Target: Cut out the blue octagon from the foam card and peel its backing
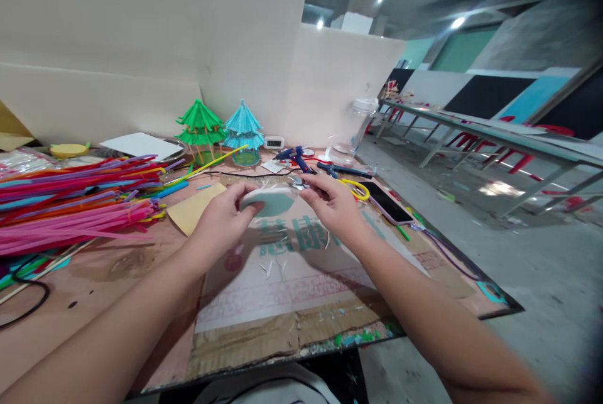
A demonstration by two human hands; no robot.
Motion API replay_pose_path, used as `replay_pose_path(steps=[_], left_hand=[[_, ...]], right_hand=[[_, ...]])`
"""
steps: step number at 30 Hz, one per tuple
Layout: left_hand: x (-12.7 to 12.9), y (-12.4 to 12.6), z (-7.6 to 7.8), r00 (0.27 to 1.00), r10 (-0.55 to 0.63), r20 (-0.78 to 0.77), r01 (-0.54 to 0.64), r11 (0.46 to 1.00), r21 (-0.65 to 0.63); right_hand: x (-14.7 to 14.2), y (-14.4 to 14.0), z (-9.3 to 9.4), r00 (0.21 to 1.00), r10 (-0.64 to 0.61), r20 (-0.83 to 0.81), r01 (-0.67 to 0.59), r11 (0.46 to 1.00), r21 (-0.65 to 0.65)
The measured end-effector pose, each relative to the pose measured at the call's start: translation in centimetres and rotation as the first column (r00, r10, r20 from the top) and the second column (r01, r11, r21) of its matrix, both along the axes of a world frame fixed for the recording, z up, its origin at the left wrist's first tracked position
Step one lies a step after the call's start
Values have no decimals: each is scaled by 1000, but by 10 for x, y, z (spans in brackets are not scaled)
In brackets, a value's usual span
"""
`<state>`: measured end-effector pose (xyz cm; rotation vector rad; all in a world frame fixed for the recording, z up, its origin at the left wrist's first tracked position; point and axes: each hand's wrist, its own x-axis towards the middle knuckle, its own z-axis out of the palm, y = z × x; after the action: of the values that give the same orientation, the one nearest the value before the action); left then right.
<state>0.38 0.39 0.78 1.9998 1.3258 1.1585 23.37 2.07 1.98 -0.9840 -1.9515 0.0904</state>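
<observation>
Cluttered tabletop (pixel 103 284), left hand (pixel 233 209) pinching pale disc (pixel 276 203), right hand (pixel 332 200) half-curled, apparently slack

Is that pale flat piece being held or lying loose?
Held: the left hand pinches the pale flat piece by its left edge, thumb across the near face.

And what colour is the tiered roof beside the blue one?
The roof is bright green, shown in the head view.

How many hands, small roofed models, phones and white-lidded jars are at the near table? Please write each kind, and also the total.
Hands: 2, left hand holding a pale flat piece, and right hand
Roofed models: 2, green model and blue model
Phones: 1, phone
Jars: 1, clear jar
Total: 6
</observation>
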Motion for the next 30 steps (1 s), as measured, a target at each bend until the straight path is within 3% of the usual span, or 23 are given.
replay_pose_path(steps=[4,9,16,21,25,30], left_hand=[[1,-4,-5,997,53,-61,-42,984,174],[1,-6,-9,989,33,-144,11,956,292],[2,-12,-6,969,11,-247,60,959,277],[3,-13,-7,961,-10,-276,83,964,253],[1,-6,-9,963,38,-266,15,981,195],[-6,5,-8,990,95,-100,-73,977,199]], right_hand=[[-6,-9,3,998,49,34,-50,998,35],[-15,-13,-1,989,132,66,-135,989,53],[-24,-18,-9,989,150,-6,-149,986,80],[-27,-20,-11,988,146,56,-149,987,63],[-25,-23,-6,989,147,-5,-147,988,42],[-10,-10,2,989,-41,-143,28,995,-93]])
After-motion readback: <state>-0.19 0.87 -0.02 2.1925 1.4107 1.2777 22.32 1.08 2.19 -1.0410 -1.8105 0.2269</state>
